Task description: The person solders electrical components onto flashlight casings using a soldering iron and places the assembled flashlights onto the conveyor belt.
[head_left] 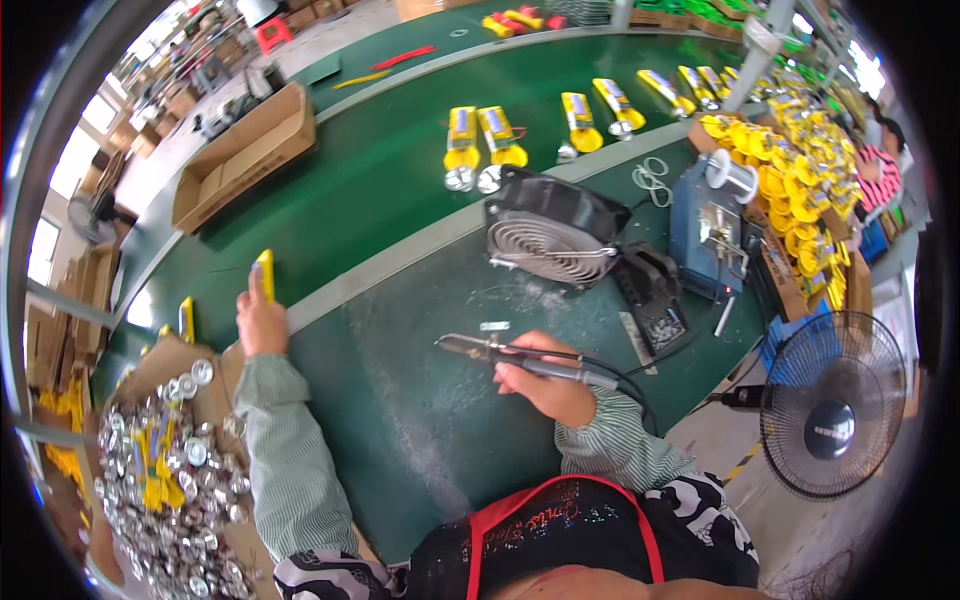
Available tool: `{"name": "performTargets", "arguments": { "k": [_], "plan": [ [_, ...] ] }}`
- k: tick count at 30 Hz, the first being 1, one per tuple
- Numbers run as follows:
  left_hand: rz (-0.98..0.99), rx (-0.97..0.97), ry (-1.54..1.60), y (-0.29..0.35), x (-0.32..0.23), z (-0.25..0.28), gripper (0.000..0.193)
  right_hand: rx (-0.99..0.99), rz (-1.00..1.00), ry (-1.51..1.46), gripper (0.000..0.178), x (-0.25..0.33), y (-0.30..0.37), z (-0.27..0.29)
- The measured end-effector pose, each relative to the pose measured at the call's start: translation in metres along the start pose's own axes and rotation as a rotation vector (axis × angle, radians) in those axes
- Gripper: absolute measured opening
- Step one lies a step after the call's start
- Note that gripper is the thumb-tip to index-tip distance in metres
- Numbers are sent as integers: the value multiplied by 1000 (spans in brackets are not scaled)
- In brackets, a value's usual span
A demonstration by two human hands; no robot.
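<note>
My left hand (262, 325) reaches out over the green belt on the left, fingers closed round a slim yellow plastic part (265, 272) that points up and away from me. In my right hand (552, 385), above the dark green bench top, is a soldering iron (555, 370). Its metal tip points left and a thin black tube runs alongside the grey handle. Just beyond the tip, a small pale piece (494, 325) lies on the bench. Farther up, a black box fan (548, 230) with a spiral guard stands beside a blue solder-feeding machine (705, 230) carrying a wire spool (731, 176).
Yellow units with silver round ends (461, 150) lie along the belt (370, 150). A cardboard tray (250, 158) sits at its left. Silver cups (185, 480) fill a box by my left arm. Yellow parts (800, 200) are heaped at right, above a desk fan (832, 405).
</note>
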State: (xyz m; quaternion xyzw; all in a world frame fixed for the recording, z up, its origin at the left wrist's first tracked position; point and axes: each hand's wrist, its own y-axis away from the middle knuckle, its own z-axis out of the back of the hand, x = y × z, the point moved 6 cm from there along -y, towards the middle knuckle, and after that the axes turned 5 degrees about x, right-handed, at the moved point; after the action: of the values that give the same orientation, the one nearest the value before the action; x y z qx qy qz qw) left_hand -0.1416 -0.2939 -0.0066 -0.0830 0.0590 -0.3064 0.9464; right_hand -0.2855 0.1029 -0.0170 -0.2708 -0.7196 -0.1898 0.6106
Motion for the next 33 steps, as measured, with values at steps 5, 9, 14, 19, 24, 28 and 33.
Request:
{"name": "performTargets", "arguments": {
  "k": [5, 9, 14, 19, 24, 28, 33],
  "plan": [
    [-356, -178, -162, 136, -88, 49, 55, -45, 28, 15, 15, 5, 4, -4],
    [-422, 60, -12, 220, -114, 49, 57, -105, -47, 103, 17, 14, 11, -4],
    [-412, 84, 214, 248, -101, 67, 56, -38, -18, 144, 18, 12, 12, -16],
    [-79, -32, -245, 213, 28, 84, 15, -30, -11, 156, 18, 18, 18, -20],
    [-164, -97, -293, 191, 105, 73, 6, -25, -19, 157, 17, 23, 22, -29],
    [-159, -108, -164, 183, 95, 58, 7, -3, -35, 147, 16, 26, 24, -33],
    [-139, -60, 322, 193, 31, 71, 9, 113, -49, 108, 16, 25, 30, -43]
  ]
}}
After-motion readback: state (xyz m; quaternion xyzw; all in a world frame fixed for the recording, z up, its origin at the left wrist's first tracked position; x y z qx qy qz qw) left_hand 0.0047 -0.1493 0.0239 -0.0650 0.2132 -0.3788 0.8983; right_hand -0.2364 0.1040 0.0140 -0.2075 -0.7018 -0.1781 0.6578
